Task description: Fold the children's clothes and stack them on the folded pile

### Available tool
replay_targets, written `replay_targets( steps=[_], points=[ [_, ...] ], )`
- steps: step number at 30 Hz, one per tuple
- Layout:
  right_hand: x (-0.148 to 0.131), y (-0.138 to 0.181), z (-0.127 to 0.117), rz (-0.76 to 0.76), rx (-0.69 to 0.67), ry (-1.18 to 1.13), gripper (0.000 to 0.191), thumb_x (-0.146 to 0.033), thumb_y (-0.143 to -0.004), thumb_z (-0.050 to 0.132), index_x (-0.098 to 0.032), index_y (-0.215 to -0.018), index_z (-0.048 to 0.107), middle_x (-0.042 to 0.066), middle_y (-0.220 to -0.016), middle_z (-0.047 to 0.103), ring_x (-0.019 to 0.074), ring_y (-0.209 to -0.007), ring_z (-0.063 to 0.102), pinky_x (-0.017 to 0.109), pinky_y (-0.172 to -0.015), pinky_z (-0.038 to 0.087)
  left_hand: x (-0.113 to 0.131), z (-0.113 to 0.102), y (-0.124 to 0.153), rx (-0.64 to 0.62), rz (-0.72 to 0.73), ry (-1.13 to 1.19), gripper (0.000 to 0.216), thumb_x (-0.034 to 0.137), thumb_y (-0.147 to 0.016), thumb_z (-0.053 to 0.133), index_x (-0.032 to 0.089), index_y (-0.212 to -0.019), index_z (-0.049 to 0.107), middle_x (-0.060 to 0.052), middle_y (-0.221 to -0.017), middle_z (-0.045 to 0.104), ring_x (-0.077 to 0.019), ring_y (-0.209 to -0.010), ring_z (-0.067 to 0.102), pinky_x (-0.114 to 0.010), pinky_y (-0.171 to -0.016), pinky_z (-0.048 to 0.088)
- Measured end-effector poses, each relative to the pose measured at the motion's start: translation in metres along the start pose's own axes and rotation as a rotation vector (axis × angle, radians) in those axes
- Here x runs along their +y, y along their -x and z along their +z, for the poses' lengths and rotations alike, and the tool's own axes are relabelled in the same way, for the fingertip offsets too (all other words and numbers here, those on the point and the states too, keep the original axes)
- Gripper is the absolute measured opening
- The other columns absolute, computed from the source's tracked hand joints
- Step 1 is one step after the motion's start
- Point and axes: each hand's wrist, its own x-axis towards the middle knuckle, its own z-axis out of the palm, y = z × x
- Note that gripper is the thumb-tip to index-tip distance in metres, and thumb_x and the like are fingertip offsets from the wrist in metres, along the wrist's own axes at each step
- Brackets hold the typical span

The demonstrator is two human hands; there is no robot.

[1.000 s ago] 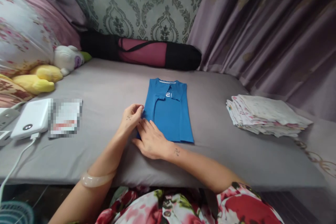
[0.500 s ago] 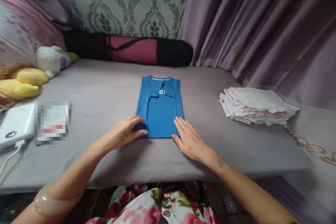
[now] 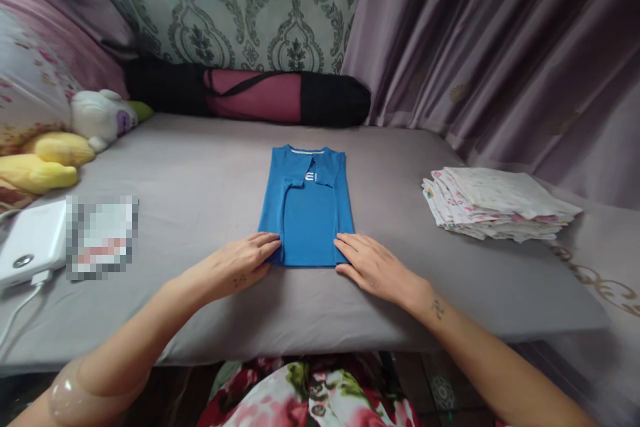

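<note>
A blue shirt (image 3: 307,210), folded into a narrow lengthwise strip with the collar at the far end, lies in the middle of a grey-covered bed (image 3: 200,173). My left hand (image 3: 240,265) lies at the shirt's near left corner, fingers stretched out and touching the hem. My right hand (image 3: 370,265) lies at the near right corner, fingers also flat against the hem. Neither hand has lifted the cloth.
A stack of folded floral cloths (image 3: 495,203) sits at the right. A white power bank (image 3: 33,243) with a cable and a blurred card (image 3: 100,235) lie at the left. Plush toys (image 3: 75,137) and a black-and-pink roll bag (image 3: 260,95) line the far edge. Curtains hang at right.
My right hand moved from the shirt's left side to its near right corner. Both hands then slid back to the near hem.
</note>
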Motion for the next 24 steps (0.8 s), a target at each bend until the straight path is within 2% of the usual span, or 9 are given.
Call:
replay_targets(
  steps=[3,6,11,15,20,24],
  points=[
    [0.0,0.001,-0.004,-0.037,-0.014,-0.004,0.043,-0.024,-0.093,0.046,-0.01,-0.134,0.052,0.019,-0.139,0.052,0.0264,-0.13,0.047,0.045,-0.11,0.039,0.002,0.0,0.0,-0.016,0.015,-0.03,0.052,0.005,-0.081,0.039,0.016,-0.129,0.054,-0.014,-0.131,0.058,-0.0245,-0.119,0.056,-0.034,-0.094,0.051],
    [0.006,0.003,-0.006,-0.078,-0.063,-0.016,0.053,-0.013,-0.086,0.044,-0.008,-0.139,0.045,0.018,-0.142,0.048,0.0245,-0.134,0.042,0.044,-0.114,0.032,-0.001,-0.001,0.0,-0.028,0.015,-0.033,0.061,0.001,-0.074,0.038,0.016,-0.131,0.051,-0.014,-0.132,0.057,-0.0243,-0.119,0.055,-0.035,-0.095,0.05],
    [0.026,0.003,-0.008,-0.094,-0.104,-0.135,0.074,-0.004,-0.071,0.044,-0.013,-0.145,0.038,0.013,-0.146,0.044,0.0217,-0.135,0.039,0.046,-0.117,0.024,-0.018,0.005,0.001,0.054,-0.001,0.126,0.052,0.008,-0.079,0.041,0.02,-0.128,0.054,-0.01,-0.13,0.059,-0.022,-0.122,0.053,-0.035,-0.103,0.044],
    [0.034,0.002,-0.007,-0.052,-0.08,-0.259,0.081,-0.004,-0.068,0.045,-0.017,-0.147,0.034,0.011,-0.142,0.049,0.0217,-0.129,0.045,0.049,-0.116,0.025,-0.024,0.009,-0.002,0.173,-0.181,0.276,0.041,0.018,-0.081,0.045,0.023,-0.117,0.064,-0.008,-0.119,0.066,-0.024,-0.113,0.058,-0.038,-0.1,0.044],
    [0.037,-0.002,0.001,0.03,0.038,-0.363,0.072,-0.009,-0.072,0.05,-0.023,-0.142,0.041,0.008,-0.134,0.058,0.0226,-0.124,0.05,0.048,-0.111,0.032,-0.024,0.006,-0.013,0.227,-0.417,0.531,0.035,0.036,-0.081,0.048,0.021,-0.102,0.071,-0.007,-0.096,0.072,-0.024,-0.087,0.065,-0.031,-0.079,0.051],
    [0.042,-0.009,0.008,0.107,0.15,-0.43,0.045,-0.02,-0.085,0.051,-0.022,-0.13,0.055,0.008,-0.126,0.064,0.0212,-0.116,0.057,0.041,-0.103,0.042,-0.026,0.007,-0.02,0.282,-0.516,0.662,0.033,0.046,-0.08,0.049,0.021,-0.086,0.07,-0.002,-0.072,0.068,-0.0208,-0.069,0.062,-0.025,-0.061,0.047]
  ],
)
